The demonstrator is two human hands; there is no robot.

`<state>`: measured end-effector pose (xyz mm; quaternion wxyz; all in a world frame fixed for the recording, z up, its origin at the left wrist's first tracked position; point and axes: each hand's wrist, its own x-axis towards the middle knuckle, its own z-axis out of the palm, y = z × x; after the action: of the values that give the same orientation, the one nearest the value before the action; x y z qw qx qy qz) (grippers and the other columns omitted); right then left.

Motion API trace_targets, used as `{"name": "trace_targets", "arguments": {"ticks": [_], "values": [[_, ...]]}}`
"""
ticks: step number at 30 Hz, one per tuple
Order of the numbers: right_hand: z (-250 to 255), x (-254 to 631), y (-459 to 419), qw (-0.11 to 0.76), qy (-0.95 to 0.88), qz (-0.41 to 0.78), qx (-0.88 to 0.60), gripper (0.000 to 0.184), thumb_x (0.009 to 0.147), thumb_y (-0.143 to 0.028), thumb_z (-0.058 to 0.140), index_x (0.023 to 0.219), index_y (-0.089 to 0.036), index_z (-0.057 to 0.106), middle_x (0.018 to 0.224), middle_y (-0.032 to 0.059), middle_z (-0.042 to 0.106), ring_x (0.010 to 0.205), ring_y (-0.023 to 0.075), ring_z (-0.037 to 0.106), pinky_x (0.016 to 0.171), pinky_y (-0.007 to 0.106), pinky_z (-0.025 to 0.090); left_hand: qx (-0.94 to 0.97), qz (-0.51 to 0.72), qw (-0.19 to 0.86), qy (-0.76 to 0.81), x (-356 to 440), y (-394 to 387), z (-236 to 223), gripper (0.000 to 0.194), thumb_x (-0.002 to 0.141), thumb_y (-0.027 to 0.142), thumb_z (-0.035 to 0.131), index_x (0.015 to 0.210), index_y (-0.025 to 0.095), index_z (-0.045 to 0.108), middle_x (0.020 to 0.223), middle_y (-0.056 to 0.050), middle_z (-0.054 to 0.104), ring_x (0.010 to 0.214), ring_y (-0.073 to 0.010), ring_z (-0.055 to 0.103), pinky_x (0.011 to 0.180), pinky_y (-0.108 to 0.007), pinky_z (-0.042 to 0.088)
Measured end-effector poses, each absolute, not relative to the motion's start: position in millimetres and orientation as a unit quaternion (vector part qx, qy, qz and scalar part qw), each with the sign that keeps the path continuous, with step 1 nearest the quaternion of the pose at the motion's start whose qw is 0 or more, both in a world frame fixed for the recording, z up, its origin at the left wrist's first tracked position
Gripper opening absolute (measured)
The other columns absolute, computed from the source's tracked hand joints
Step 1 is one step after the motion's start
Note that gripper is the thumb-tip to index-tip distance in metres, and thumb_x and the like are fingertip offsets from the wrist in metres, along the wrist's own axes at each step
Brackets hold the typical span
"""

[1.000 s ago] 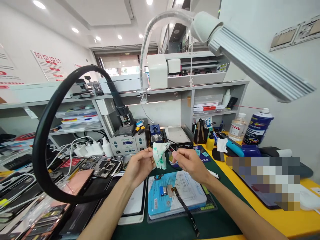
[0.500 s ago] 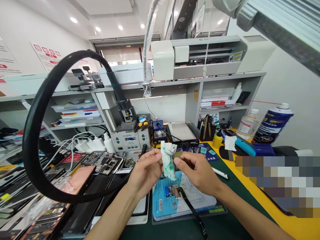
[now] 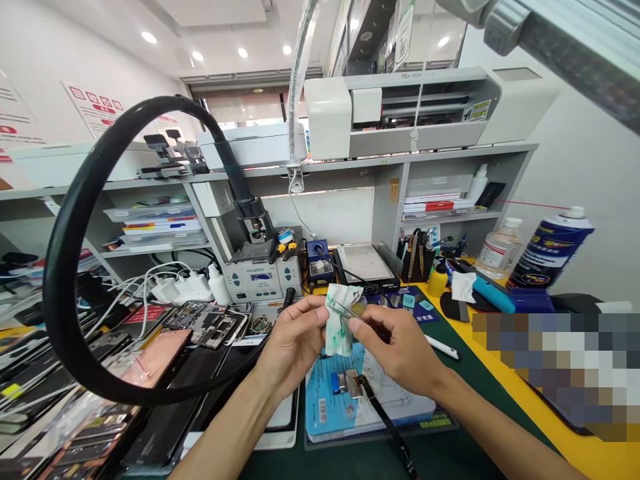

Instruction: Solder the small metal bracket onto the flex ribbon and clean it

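Note:
A crumpled white tissue with green stains (image 3: pixel 339 337) hangs upright between my hands. My left hand (image 3: pixel 293 343) pinches its left edge between thumb and fingers. My right hand (image 3: pixel 403 347) grips thin metal tweezers (image 3: pixel 346 309), whose tips lie against the upper part of the tissue. Below, a blue and white flat pack (image 3: pixel 320 420) rests on the green mat (image 3: pixel 480 413). On the pack lie a small silvery part (image 3: pixel 354 385) and a black flex cable (image 3: pixel 387 423) that runs down past its front edge.
A thick black hose (image 3: pixel 55 267) loops over the left side. Opened phone parts (image 3: pixel 210 323) crowd the bench there. Behind stands a grey hot-air station (image 3: pixel 260 280). A white pen-like tool (image 3: pixel 443 347), a clear bottle (image 3: pixel 500 247) and a spray can (image 3: pixel 553 250) are at right.
The tissue has turned and now shows a flatter, whiter face with fewer green stains. The tweezers remain against it, and both hands stay nearly in place. The view has shifted slightly.

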<state>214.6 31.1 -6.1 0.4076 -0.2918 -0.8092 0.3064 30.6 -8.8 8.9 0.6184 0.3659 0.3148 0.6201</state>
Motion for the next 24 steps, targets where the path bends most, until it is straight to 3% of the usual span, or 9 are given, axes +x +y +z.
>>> {"name": "trace_targets", "arguments": {"ticks": [11,17,24], "values": [[-7.5,210.8,33.3,0.397,-0.826,0.254,-0.309,0.042,0.099,-0.038,0.052,0.063,-0.021,0.036,0.056,-0.0058,0.032,0.051,0.0106,0.030,0.051,0.029,0.022,0.444,0.675,0.403,0.430,31.6,-13.3,3.5,0.011,0.076,0.027,0.083,0.075,0.018,0.077,0.078,-0.001,0.072,0.075,-0.0148,0.059,0.073,-0.025,0.046],[-3.3,211.3,32.0,0.384,-0.784,0.394,-0.288,0.045,0.098,-0.046,0.052,0.062,-0.019,0.049,0.058,-0.0048,0.032,0.054,0.0114,0.029,0.052,0.028,0.024,0.446,0.683,0.393,0.425,33.2,-16.7,2.0,0.012,0.077,0.030,0.080,0.078,0.018,0.077,0.078,-0.003,0.070,0.079,-0.0183,0.060,0.075,-0.028,0.048],[7.0,208.4,30.1,0.333,-0.659,0.625,-0.253,0.043,0.090,-0.049,0.063,0.061,-0.018,0.060,0.042,-0.0091,0.030,0.039,0.0064,0.018,0.041,0.026,0.016,0.409,0.714,0.400,0.404,42.0,-23.9,10.5,0.016,0.074,0.032,0.082,0.074,0.019,0.073,0.079,-0.001,0.064,0.074,-0.0148,0.056,0.070,-0.026,0.046]]}}
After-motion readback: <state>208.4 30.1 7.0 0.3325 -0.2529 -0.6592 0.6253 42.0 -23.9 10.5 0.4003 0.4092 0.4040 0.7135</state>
